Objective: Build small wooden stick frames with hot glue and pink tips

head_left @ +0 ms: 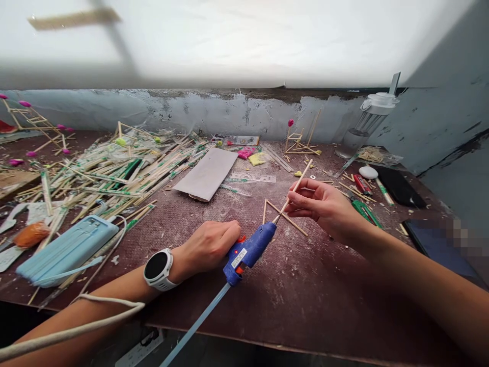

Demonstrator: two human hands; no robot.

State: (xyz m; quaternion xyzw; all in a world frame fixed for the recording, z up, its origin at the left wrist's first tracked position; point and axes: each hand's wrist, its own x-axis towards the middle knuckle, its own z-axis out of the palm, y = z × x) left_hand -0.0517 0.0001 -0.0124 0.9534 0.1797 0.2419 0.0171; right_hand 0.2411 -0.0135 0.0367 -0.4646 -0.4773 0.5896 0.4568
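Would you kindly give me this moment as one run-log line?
left hand: holds glue gun | right hand: holds stick, lower end at nozzle | on table: card, loose sticks

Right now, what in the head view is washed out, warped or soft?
Head view: whitish glare across the upper background; gray band shadowing it at upper left; table edge bowed by the wide lens; tan strip up top blurred; pixelated patch at right.

blue plastic glue gun (256, 245) with a metal tip (277, 219), pale bare wooden stick (301, 178), flat matt grey card (208, 172), rough, scuffed brown tabletop (305, 295), clear plastic bottle (355, 138), rough, flaky painted wall (214, 112)
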